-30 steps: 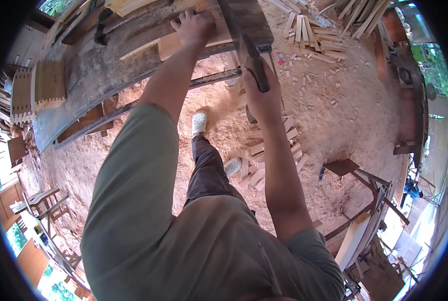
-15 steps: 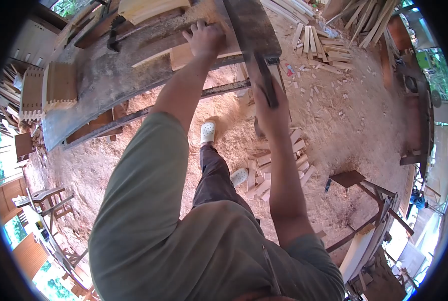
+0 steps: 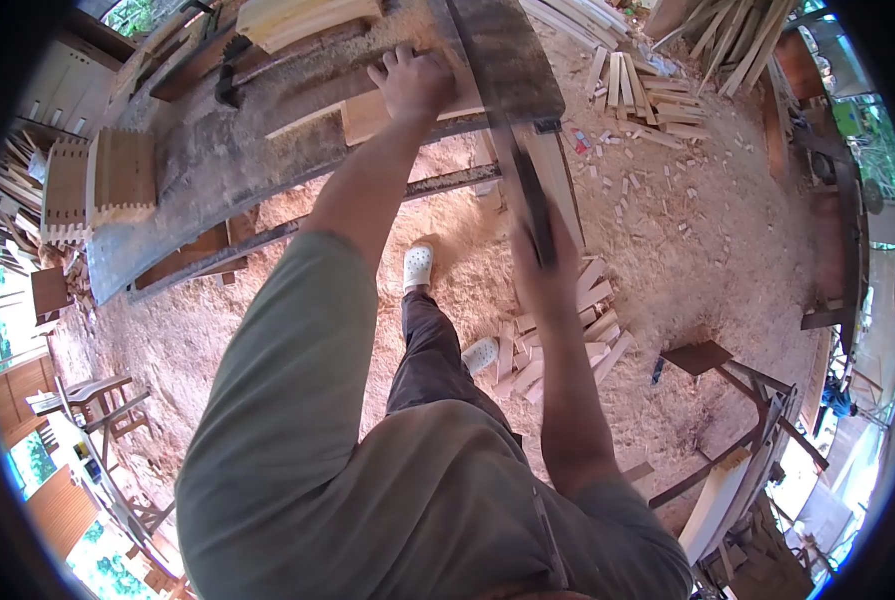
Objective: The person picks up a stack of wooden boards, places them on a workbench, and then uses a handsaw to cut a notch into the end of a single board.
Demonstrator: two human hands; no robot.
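My right hand (image 3: 550,275), slightly blurred, is closed around the dark handle of a handsaw (image 3: 482,75). The saw's long blade runs up and away across the right end of the workbench (image 3: 192,150). My left hand (image 3: 415,84) bears down on a pale wooden board (image 3: 365,116) near the bench's front edge, just left of the blade. Its fingers curl over the wood, and the hand covers part of the board. Where the blade meets the board is hard to make out.
Finger-jointed wooden pieces (image 3: 122,175) stand at the bench's left end, and a black clamp-like tool (image 3: 229,72) lies farther back. Offcuts (image 3: 592,335) lie on the sawdust-covered floor by my feet. More wood strips (image 3: 657,100) are piled beyond the bench at right.
My right hand and the saw have drawn back toward my body. My left hand stays in place on the board.
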